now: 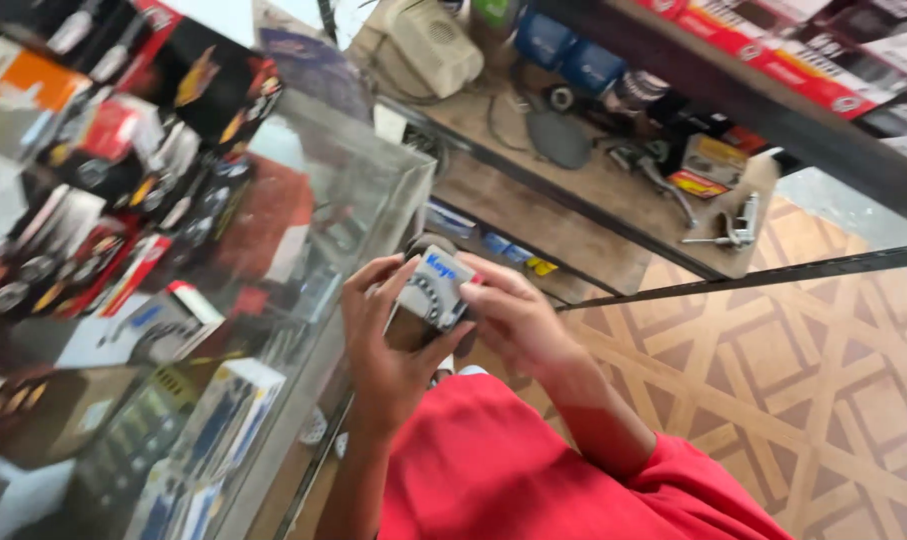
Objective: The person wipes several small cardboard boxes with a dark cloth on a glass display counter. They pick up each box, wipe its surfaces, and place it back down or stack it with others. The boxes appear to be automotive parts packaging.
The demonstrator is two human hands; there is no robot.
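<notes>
We saw the freest room at the lower right of the frame, over the patterned floor (823, 400), where nothing stood. To the left, the glass display case (373, 200) walled off that whole side, its packed boxes shut behind the pane. At upper centre the wooden bench (573, 190) was crowded with tools and a pale fan-like unit (433, 45). A dark shelf edge (773, 110) crossed the upper right, and a thin dark strip (773, 275) cut across mid-right, just beside our hands, barring passage there.
</notes>
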